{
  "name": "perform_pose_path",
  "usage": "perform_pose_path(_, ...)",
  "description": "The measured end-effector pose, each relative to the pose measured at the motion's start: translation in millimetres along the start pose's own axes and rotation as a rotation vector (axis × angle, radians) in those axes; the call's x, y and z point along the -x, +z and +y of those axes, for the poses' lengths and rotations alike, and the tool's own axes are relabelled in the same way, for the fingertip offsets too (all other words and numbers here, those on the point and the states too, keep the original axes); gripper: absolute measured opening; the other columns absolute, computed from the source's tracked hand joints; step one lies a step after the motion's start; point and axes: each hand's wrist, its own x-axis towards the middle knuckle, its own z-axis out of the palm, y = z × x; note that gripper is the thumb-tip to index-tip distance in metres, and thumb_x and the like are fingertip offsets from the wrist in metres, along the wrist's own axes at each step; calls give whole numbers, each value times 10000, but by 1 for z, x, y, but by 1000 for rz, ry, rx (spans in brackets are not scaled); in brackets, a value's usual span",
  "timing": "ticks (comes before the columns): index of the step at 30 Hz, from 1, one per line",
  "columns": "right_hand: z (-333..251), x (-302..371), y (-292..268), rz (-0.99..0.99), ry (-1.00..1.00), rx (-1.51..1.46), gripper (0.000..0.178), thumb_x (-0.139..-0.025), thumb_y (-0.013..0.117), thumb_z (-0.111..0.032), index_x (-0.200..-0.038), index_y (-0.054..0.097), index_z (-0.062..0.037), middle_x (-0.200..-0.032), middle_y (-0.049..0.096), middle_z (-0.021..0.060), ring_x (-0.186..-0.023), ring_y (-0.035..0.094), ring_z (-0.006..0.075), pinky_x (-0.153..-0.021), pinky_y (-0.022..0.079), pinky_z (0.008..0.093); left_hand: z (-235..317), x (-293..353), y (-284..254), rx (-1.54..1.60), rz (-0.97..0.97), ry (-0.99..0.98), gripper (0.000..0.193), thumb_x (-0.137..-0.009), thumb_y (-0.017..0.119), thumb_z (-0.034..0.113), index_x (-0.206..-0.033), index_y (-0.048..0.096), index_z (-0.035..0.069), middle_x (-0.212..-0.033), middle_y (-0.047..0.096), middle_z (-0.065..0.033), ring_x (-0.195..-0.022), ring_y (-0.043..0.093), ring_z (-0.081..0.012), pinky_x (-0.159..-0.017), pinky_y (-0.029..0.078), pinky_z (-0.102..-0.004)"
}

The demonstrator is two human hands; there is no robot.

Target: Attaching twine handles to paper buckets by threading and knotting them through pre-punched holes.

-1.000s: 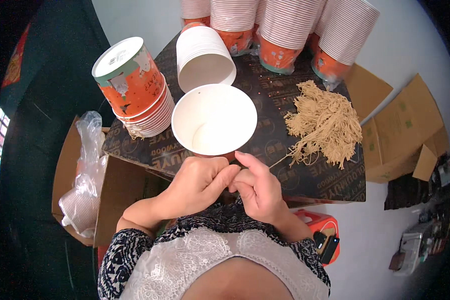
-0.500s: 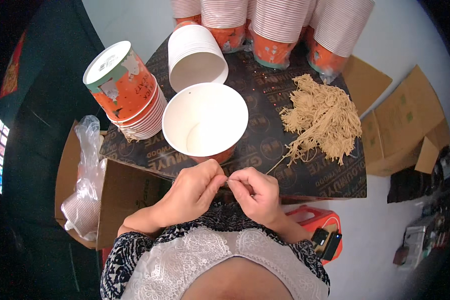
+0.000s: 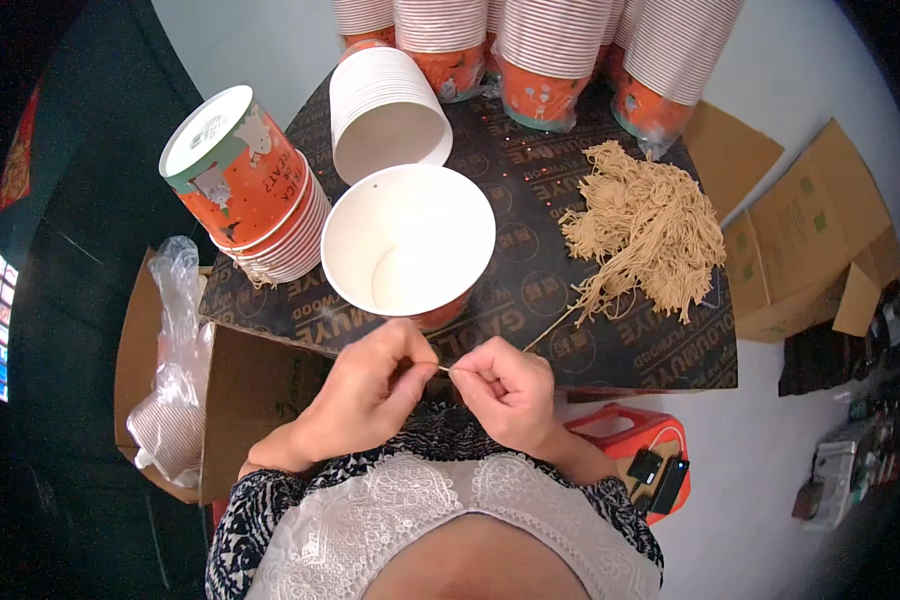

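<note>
My left hand (image 3: 375,380) and my right hand (image 3: 507,392) meet near the front edge of the table, just in front of an upright paper bucket (image 3: 410,235) with a white inside. Thumb and fingertips of each hand pinch a thin tan cord (image 3: 444,368), a short piece of it showing between them. From behind my right hand the cord runs up to a tangled pile of tan cords (image 3: 655,235) on the right of the table. The bucket holds nothing that I can see.
Left of the bucket stands an upside-down stack of orange buckets (image 3: 255,185); a white stack (image 3: 385,105) lies behind. Tall wrapped stacks (image 3: 555,60) line the back of the dark table (image 3: 510,150). Cardboard boxes (image 3: 810,235) and a red stool (image 3: 625,420) flank it.
My fingertips have drawn slightly apart, my left hand shifting left, and a short stretch of cord now shows between them. The view has shifted a little.
</note>
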Motion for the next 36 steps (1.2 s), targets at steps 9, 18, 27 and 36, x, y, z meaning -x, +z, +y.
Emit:
perform_pose_path(9, 21, -11, 2, 252, -176, 272, 160, -822, 684, 62, -802, 554, -29, -524, 450, -16, -436, 438, 56, -428, 351, 240, -3, -19, -25, 67, 338, -20, 34, -907, 591, -29, -882, 578, -10, -746, 565, -20, -627, 539, -73, -567, 429, -219)
perform_pose_path(18, 28, -23, 11, 287, -269, 352, 201, -801, 706, 68, -803, 533, -36, -521, 441, -7, -422, 429, 81, -423, 352, 252, -10, -71, -48, -317, -35, 189, 85, -870, 600, 25, -911, 637, -40, -848, 653, -201, -817, 643, -389, -718, 513, -431)
perform_pose_path(27, 29, -26, 13, 299, -266, 390, 212, -788, 721, 55, -780, 532, -41, -530, 465, 10, -421, 464, 110, -428, 375, 271, -13, -94, -52, -325, -358, 122, 159, -861, 623, 58, -980, 680, -32, -910, 698, -205, -875, 679, -362, -782, 523, -406)
perform_pose_path(36, 35, -31, 17, 294, -245, 384, 199, -781, 717, 48, -771, 542, -47, -541, 487, 31, -440, 507, 154, -440, 404, 303, -22, -102, -47, -249, -528, 61, 211, -864, 618, 61, -1043, 680, -32, -887, 705, -197, -835, 695, -320, -766, 522, -375)
